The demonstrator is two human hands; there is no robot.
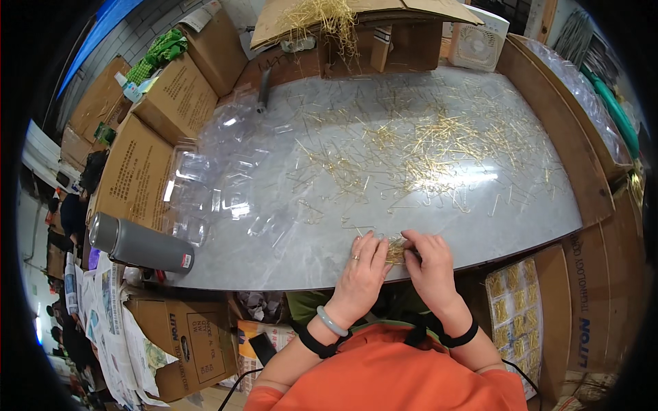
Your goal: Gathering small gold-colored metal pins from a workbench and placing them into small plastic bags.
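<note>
At the table's near edge, a small bundle of gold wire hooks (395, 251) lies between my two hands. My left hand (360, 277) presses against the bundle's left side, fingers close together and partly hiding it. From the right, my right hand (432, 267) has its thumb and curled fingers around the bundle's other side. Many loose gold wire hooks (439, 151) are scattered over the grey table (308, 260), thickest right of the middle. A single hook (360, 227) rests just beyond my left fingertips.
Clear plastic boxes (236, 195) cover the table's left side, near a grey bottle (147, 243). Cardboard boxes (137, 171) stand along the left. A cardboard box (432, 44) with hooks on top and a white fan (476, 44) are at the back. A cardboard barrier (569, 130) borders the right.
</note>
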